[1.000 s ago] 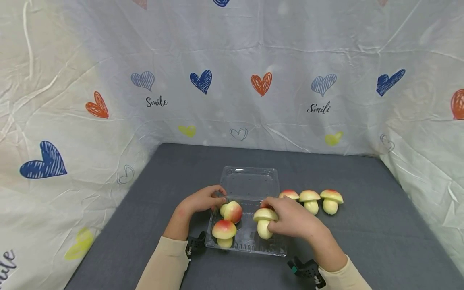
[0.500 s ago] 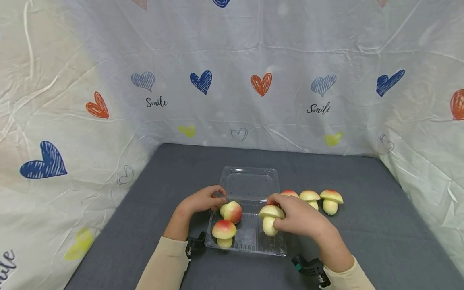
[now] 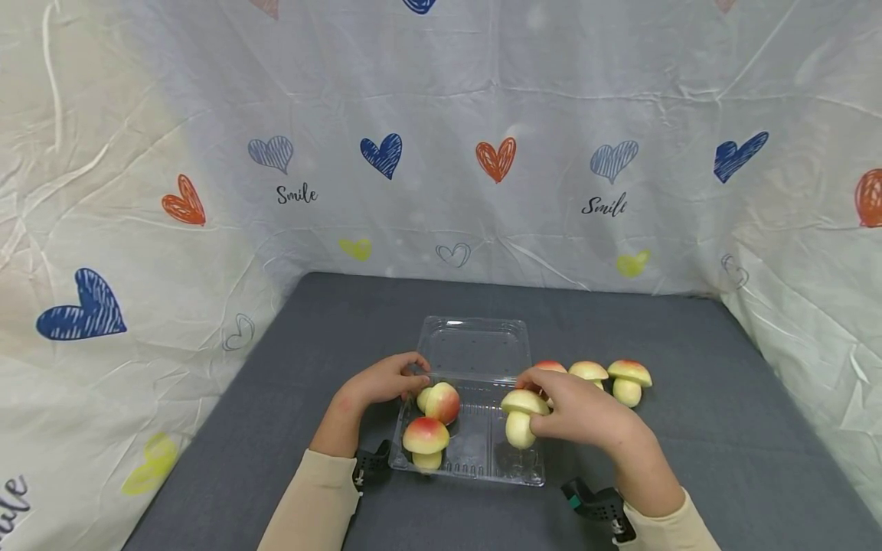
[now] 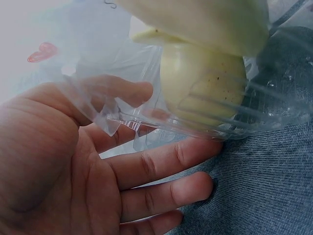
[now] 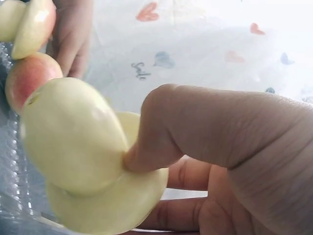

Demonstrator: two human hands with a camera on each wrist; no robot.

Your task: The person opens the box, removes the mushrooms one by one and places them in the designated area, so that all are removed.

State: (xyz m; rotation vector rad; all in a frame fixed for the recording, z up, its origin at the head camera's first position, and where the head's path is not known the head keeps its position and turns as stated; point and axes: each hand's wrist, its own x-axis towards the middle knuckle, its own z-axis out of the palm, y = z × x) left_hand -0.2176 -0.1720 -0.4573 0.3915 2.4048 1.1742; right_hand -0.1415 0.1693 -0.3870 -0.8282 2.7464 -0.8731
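Note:
A clear plastic clamshell container (image 3: 470, 444) lies open on the dark table, its lid (image 3: 474, 348) tipped back. My left hand (image 3: 386, 380) pinches its left edge near the hinge; in the left wrist view the thumb and fingers (image 4: 166, 159) lie on either side of the plastic. Two mushroom-shaped pieces with red-tinged caps, one tipped over (image 3: 442, 403) and one upright (image 3: 426, 436), sit in the left part. My right hand (image 3: 586, 409) grips a pale yellow mushroom (image 3: 520, 430), cap up, over the right compartment. The right wrist view shows the thumb pressed against its stem (image 5: 73, 137).
To the right of the container stand more mushrooms in a row: one partly behind my right hand (image 3: 550, 366), a middle one (image 3: 588, 370) and one at the end (image 3: 629, 375). A heart-printed white curtain (image 3: 441, 207) rises behind the table (image 3: 372, 314).
My right hand has shifted a little to the right with the pale mushroom, from the divider to over the right compartment. The left hand stays on the container's edge.

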